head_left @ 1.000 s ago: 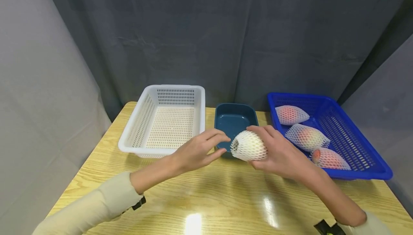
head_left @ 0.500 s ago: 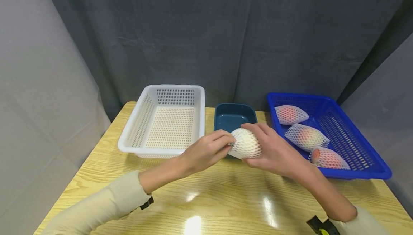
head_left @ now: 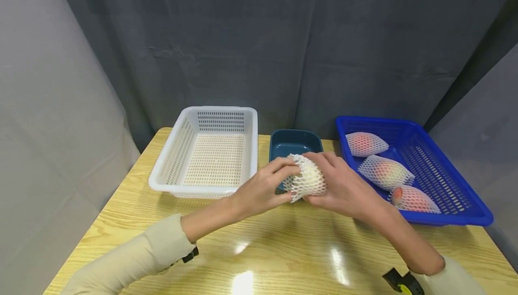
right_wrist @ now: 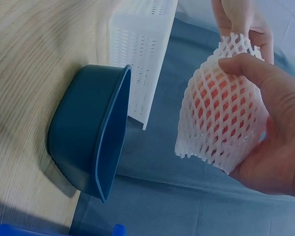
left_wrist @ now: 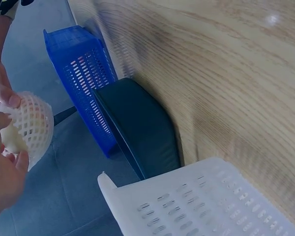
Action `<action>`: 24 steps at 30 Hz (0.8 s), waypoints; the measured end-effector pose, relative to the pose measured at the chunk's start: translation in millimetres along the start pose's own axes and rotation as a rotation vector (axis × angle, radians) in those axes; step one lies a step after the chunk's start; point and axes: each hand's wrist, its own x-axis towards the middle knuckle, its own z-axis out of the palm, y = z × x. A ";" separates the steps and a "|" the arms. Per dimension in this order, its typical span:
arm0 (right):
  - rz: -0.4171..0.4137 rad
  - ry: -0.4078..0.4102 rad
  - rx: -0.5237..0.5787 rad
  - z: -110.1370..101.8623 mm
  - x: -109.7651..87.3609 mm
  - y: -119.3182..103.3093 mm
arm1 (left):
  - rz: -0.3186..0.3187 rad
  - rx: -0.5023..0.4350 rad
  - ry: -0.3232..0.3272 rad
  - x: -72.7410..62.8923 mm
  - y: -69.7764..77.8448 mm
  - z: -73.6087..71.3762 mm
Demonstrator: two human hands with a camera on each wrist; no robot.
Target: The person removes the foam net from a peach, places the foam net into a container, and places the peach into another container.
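Note:
A peach in a white foam net (head_left: pixel 310 179) is held up in front of the small dark teal bin (head_left: pixel 296 141). My right hand (head_left: pixel 344 188) grips it from the right, thumb and fingers around the netting. My left hand (head_left: pixel 265 188) is at the net's left end, fingers and thumb spread apart at its mouth and holding the edge. In the left wrist view, pale yellow fruit (left_wrist: pixel 13 139) shows bare between my left fingers. The right wrist view shows reddish skin through the mesh (right_wrist: pixel 221 110); my left fingers are partly hidden behind it.
At the left stands a white slotted basket (head_left: pixel 162 169) with nothing in it. A blue basket (head_left: pixel 457 182) at the right holds three net-wrapped peaches (head_left: pixel 386 172). All stand on a wooden table (head_left: pixel 259 250), with a dark grey curtain (head_left: pixel 243 47) behind.
My left hand has moved right, from apart to the net's mouth. The netting there is now stretched and bunched. My right hand has shifted slightly left with the peach.

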 end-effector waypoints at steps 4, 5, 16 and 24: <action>0.007 -0.009 0.002 -0.5 1.5 -0.8 | -0.019 -0.009 -0.002 0.2 -0.5 1.0; 0.008 -0.011 0.003 -0.6 1.9 -1.1 | -0.025 -0.013 -0.004 0.3 -0.7 1.2; -0.031 0.003 -0.016 1.5 4.9 -2.2 | -0.014 -0.049 -0.029 3.5 -7.1 2.7; -0.044 -0.023 0.013 2.0 4.8 -2.5 | -0.020 -0.124 -0.064 3.8 -16.9 3.1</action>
